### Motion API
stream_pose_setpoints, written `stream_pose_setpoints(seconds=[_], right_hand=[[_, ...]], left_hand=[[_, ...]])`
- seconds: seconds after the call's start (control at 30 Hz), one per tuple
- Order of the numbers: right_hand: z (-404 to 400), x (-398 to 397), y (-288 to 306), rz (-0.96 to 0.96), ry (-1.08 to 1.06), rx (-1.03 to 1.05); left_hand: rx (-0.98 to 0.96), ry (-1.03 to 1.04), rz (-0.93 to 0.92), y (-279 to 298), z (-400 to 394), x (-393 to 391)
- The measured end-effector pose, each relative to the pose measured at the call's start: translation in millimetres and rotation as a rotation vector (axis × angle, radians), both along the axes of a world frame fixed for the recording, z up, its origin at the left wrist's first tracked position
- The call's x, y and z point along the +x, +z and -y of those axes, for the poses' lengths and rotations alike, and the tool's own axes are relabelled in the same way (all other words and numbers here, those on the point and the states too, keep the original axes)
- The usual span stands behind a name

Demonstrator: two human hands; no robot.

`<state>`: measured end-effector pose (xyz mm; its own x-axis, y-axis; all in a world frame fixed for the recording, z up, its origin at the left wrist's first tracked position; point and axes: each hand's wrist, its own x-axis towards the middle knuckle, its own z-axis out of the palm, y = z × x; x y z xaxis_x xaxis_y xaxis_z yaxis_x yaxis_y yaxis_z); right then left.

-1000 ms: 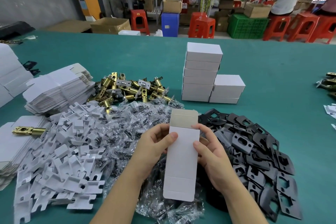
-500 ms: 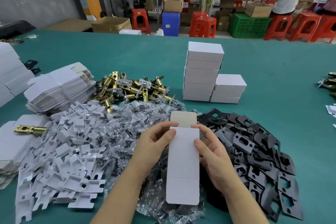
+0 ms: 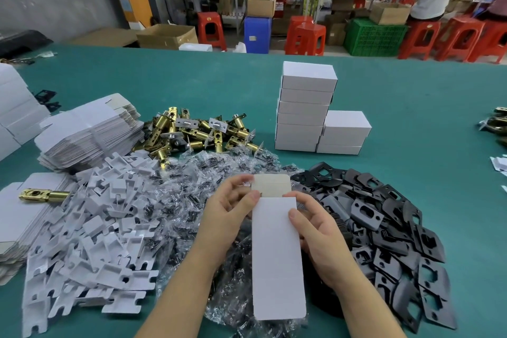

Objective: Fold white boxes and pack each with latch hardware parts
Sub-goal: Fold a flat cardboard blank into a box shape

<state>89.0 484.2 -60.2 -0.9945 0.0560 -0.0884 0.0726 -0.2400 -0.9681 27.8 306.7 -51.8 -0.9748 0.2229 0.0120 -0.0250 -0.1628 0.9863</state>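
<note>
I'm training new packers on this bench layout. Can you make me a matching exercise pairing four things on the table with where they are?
Things:
1. brass latches
2. black strike plates
3. flat box blank
4. finished white boxes

Places:
A. held by left hand and right hand
B. stacked, far centre
C. pile right of hands
D. pile far left, beside flat cartons

Pairs: 1-D, 2-C, 3-A, 4-B
</note>
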Motion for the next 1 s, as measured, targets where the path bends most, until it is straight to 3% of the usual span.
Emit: stream_pose_setpoints(seconds=[0.13,0.3,0.57,0.7,0.87,1.0], right_hand=[[-0.3,1.4,2.3,-0.020,0.044,-0.005],[-1.2,2.7,3.9,-0.023,0.077,0.042],[-0.5,1.6,4.1,-0.002,0.091,0.052],[-1.8,1.2,4.1,0.013,0.105,0.029],[-1.7,1.0,3.0,0.048,0.072,0.069],[0.6,-0.9,1.6,0.020,0.031,0.024]], left_hand=[[0.096,-0.015,0.213,1.5,0.4,-1.8],[0.112,-0.180,0.410,2.7,-1.0,0.4],[0.025,-0.163,0.418,4.9,-2.9,3.6],[-0.053,-0.188,0.322,5.5,-2.7,5.9],[-0.191,-0.390,0.025,4.5,4.1,4.2],[-0.349,-0.391,-0.115,6.0,4.5,2.2]])
